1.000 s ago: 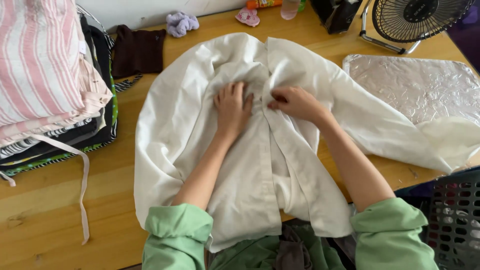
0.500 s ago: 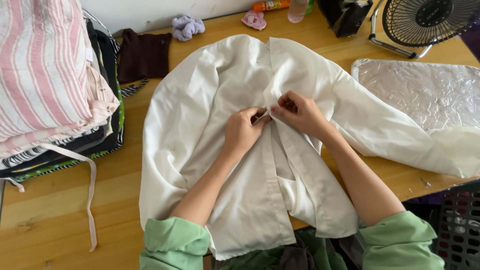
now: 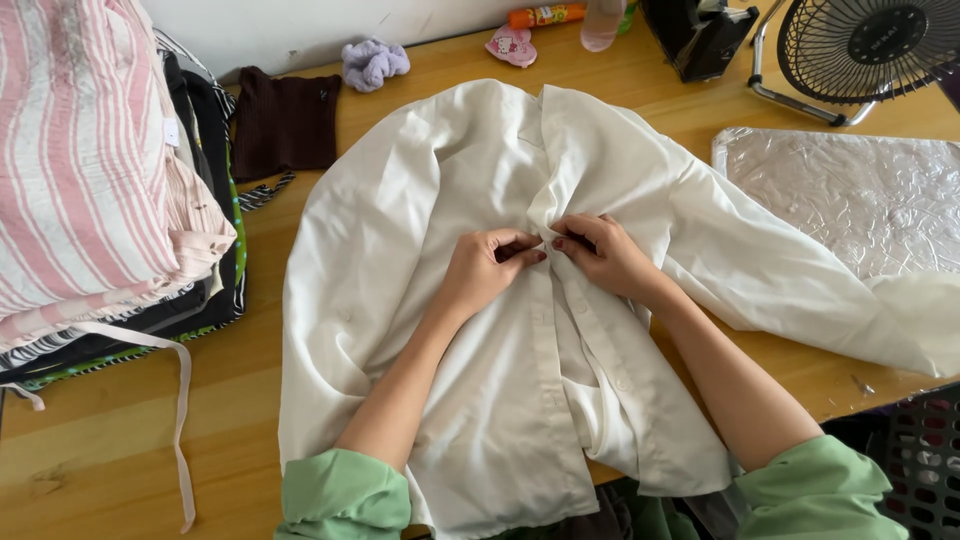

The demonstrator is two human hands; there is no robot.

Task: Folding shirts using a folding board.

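Note:
A white long-sleeved shirt [image 3: 400, 240] lies spread front-up on the wooden table [image 3: 120, 420], one sleeve trailing off to the right. My left hand [image 3: 485, 270] and my right hand [image 3: 605, 255] meet at the middle of the shirt's front placket. Each hand pinches one edge of the placket fabric, fingertips almost touching. Both forearms lie over the lower shirt, with green sleeves pushed up near the frame's bottom edge.
A tall stack of folded clothes [image 3: 90, 170], pink-striped on top, fills the left. A dark brown garment [image 3: 285, 125] and a lilac scrunchie [image 3: 375, 62] lie at the back. A silver foil mat [image 3: 860, 195] and a black fan [image 3: 870, 45] are at right.
Both hands moved down the shirt front from near the collar to the middle of the placket and now pinch its edges together.

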